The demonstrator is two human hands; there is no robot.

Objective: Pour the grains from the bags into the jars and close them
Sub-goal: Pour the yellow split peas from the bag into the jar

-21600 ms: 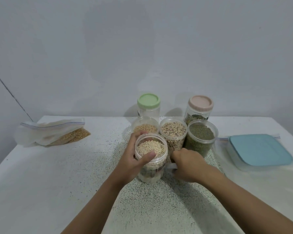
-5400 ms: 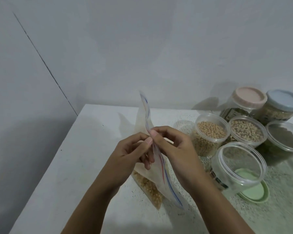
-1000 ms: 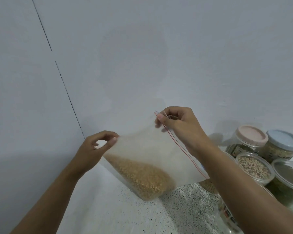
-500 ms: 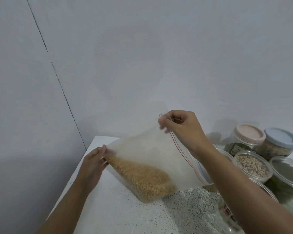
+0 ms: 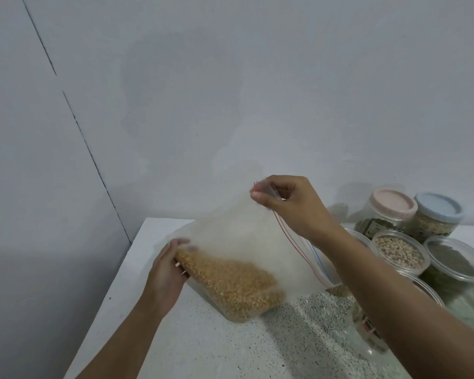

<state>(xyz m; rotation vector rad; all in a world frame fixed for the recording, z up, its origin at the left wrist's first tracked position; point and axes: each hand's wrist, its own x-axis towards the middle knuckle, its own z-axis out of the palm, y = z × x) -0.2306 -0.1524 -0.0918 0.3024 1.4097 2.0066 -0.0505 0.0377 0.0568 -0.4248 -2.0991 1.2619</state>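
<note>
Clear bag point(image 5: 244, 242) with red and blue seal lines, golden grains point(image 5: 230, 285); white table point(image 5: 203, 346) speckled black; pink lid point(image 5: 394, 202), blue lid point(image 5: 438, 206).

The bag point(image 5: 238, 242) is over the counter point(image 5: 175, 351), left. At its right stand open jars point(image 5: 398, 253); two lidded jars point(image 5: 391, 206) stand behind them.

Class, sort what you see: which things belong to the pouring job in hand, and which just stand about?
In hand: grain bag, left hand, right hand, clear jar under the right arm.
Standing about: pink-lidded jar, blue-lidded jar, open bean jar, open green-grain jar.
</note>
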